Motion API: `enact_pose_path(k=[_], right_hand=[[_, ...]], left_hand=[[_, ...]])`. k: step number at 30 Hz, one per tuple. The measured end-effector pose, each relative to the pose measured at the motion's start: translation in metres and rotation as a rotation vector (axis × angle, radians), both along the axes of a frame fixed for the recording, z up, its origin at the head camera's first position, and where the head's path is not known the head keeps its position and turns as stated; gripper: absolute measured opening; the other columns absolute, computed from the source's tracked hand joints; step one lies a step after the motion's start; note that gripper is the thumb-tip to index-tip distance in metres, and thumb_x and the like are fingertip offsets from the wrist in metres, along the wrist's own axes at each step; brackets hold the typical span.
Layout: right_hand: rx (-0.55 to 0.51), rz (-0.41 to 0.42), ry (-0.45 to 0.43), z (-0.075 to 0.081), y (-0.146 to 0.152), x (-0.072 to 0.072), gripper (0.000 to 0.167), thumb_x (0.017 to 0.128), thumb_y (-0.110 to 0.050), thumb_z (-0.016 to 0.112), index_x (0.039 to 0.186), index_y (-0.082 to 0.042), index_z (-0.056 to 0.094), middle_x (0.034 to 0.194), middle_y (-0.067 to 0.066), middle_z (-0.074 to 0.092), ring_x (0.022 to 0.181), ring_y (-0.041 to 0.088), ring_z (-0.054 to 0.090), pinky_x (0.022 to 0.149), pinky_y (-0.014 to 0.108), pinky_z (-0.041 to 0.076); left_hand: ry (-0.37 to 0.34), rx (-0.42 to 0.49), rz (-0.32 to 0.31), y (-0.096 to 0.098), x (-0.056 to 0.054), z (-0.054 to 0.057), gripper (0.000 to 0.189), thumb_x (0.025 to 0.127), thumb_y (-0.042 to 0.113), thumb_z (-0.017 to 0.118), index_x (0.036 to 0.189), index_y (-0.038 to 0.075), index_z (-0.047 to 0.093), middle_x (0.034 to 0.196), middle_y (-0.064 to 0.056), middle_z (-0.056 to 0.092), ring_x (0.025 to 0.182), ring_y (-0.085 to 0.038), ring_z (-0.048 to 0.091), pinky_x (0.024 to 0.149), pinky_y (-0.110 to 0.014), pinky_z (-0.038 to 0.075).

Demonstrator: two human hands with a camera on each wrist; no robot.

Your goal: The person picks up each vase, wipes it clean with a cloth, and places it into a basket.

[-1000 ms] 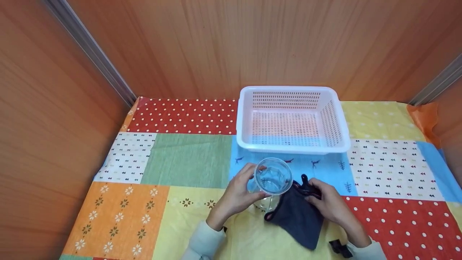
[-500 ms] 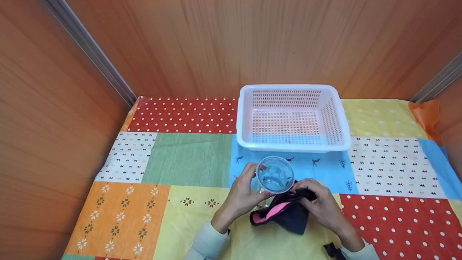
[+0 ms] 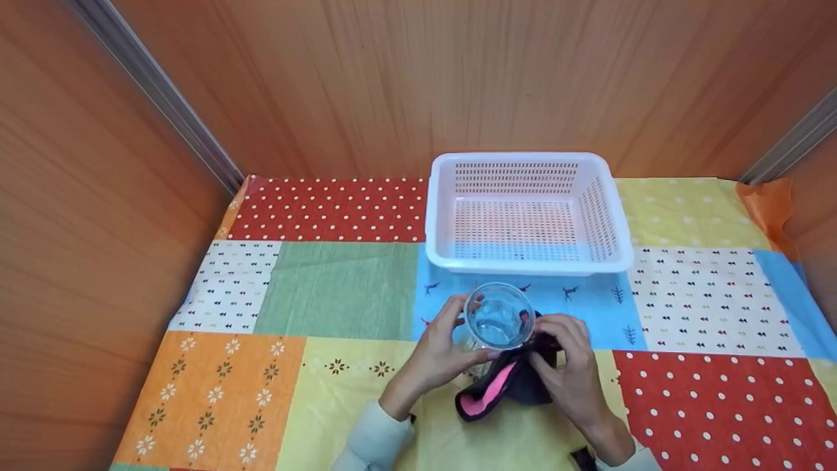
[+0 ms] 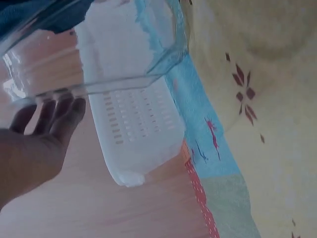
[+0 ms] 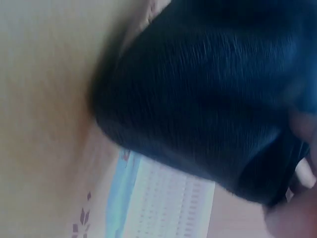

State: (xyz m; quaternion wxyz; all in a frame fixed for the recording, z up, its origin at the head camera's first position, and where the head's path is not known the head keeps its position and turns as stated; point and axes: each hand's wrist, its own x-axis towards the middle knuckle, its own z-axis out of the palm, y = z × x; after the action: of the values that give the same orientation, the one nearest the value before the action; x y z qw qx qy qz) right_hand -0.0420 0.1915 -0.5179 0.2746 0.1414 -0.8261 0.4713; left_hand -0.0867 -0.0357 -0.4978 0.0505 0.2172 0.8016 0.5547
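A clear drinking glass [image 3: 500, 318] is tilted with its mouth toward the head camera, and my left hand [image 3: 435, 350] grips it around its left side. In the left wrist view my fingertips [image 4: 74, 106] lie along the glass wall [image 4: 116, 85]. My right hand [image 3: 570, 369] pinches a dark cloth [image 3: 528, 384] with a pink inner side, held against the right side of the glass near its rim. Part of this cloth hangs down below the glass, its pink side folded outward. The dark cloth [image 5: 198, 99] fills most of the right wrist view, fingers at its edge.
A white perforated plastic basket [image 3: 528, 266] stands behind the hands, with nothing in it. Patchwork cloth [image 3: 340, 281] covers the table. Wood-grain panels [image 3: 366, 85] rise at the back and on both sides.
My right hand has brought the cloth left and up against the glass. The cloth has bunched and its pink inner side now shows. My left hand with the glass has barely moved.
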Motion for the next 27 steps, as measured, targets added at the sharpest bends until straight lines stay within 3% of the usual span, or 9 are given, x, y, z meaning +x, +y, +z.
enact_pose_path(k=[3, 5, 10, 12, 15, 18, 22, 27], right_hand=[[0.002, -0.193, -0.053, 0.002, -0.008, 0.006, 0.066, 0.061, 0.022, 0.088, 0.119, 0.005, 0.061, 0.123, 0.02, 0.058, 0.116, 0.019, 0.046, 0.1, 0.017, 0.037], [0.007, -0.284, -0.117, 0.004, -0.013, 0.011, 0.063, 0.061, 0.02, 0.089, 0.114, 0.006, 0.057, 0.117, 0.02, 0.055, 0.108, 0.02, 0.046, 0.093, 0.021, 0.039], [0.104, -0.367, -0.269, 0.008, -0.022, 0.019, 0.035, 0.071, 0.015, 0.087, 0.092, -0.001, 0.064, 0.1, 0.009, 0.054, 0.092, 0.022, 0.055, 0.077, 0.031, 0.05], [0.119, -0.39, -0.29, 0.009, -0.024, 0.021, 0.034, 0.074, 0.013, 0.087, 0.094, -0.002, 0.064, 0.102, 0.009, 0.051, 0.088, 0.022, 0.054, 0.07, 0.033, 0.051], [0.108, -0.428, -0.318, 0.01, -0.022, 0.021, 0.042, 0.076, 0.008, 0.089, 0.097, -0.002, 0.054, 0.098, 0.009, 0.047, 0.079, 0.02, 0.048, 0.06, 0.029, 0.043], [0.128, -0.429, -0.41, 0.012, -0.018, 0.02, 0.036, 0.081, 0.001, 0.087, 0.089, -0.006, 0.052, 0.086, 0.006, 0.052, 0.072, 0.017, 0.046, 0.058, 0.026, 0.035], [0.116, -0.326, -0.521, 0.014, -0.016, 0.019, 0.011, 0.093, 0.001, 0.077, 0.087, -0.006, 0.071, 0.082, 0.005, 0.068, 0.075, 0.019, 0.058, 0.066, 0.026, 0.049], [-0.052, -0.23, -0.474, 0.013, -0.02, 0.022, 0.016, 0.094, 0.011, 0.072, 0.105, 0.001, 0.076, 0.101, 0.012, 0.074, 0.091, 0.023, 0.072, 0.079, 0.025, 0.063]], left_hand=[[-0.076, 0.029, -0.105, -0.008, -0.005, 0.002, 0.069, 0.091, 0.015, 0.085, 0.149, 0.009, 0.049, 0.148, -0.007, 0.058, 0.143, -0.03, 0.052, 0.122, -0.051, 0.041], [-0.085, 0.031, -0.131, -0.01, -0.007, 0.002, 0.062, 0.093, 0.011, 0.082, 0.146, 0.007, 0.05, 0.147, -0.006, 0.06, 0.144, -0.034, 0.052, 0.123, -0.052, 0.038], [-0.041, 0.017, -0.098, -0.008, -0.006, 0.001, 0.061, 0.091, 0.011, 0.084, 0.143, 0.005, 0.053, 0.142, -0.005, 0.064, 0.138, -0.033, 0.058, 0.119, -0.052, 0.045], [-0.016, 0.001, -0.072, -0.006, -0.004, -0.001, 0.06, 0.091, 0.015, 0.085, 0.142, 0.007, 0.054, 0.14, -0.004, 0.065, 0.136, -0.032, 0.06, 0.115, -0.054, 0.048], [0.022, -0.013, -0.028, -0.002, 0.0, -0.003, 0.059, 0.091, 0.018, 0.086, 0.14, 0.01, 0.055, 0.138, -0.004, 0.066, 0.131, -0.034, 0.062, 0.111, -0.056, 0.051], [0.06, -0.019, 0.014, 0.001, 0.004, -0.005, 0.06, 0.089, 0.017, 0.087, 0.139, 0.009, 0.056, 0.135, -0.004, 0.067, 0.129, -0.033, 0.064, 0.108, -0.055, 0.054], [0.089, -0.01, 0.058, 0.005, 0.008, -0.007, 0.062, 0.086, 0.016, 0.09, 0.137, 0.005, 0.056, 0.132, -0.005, 0.068, 0.125, -0.033, 0.066, 0.106, -0.053, 0.055], [0.098, -0.001, 0.106, 0.009, 0.01, -0.007, 0.064, 0.083, 0.017, 0.092, 0.136, 0.006, 0.057, 0.131, -0.006, 0.068, 0.123, -0.033, 0.066, 0.103, -0.052, 0.057]])
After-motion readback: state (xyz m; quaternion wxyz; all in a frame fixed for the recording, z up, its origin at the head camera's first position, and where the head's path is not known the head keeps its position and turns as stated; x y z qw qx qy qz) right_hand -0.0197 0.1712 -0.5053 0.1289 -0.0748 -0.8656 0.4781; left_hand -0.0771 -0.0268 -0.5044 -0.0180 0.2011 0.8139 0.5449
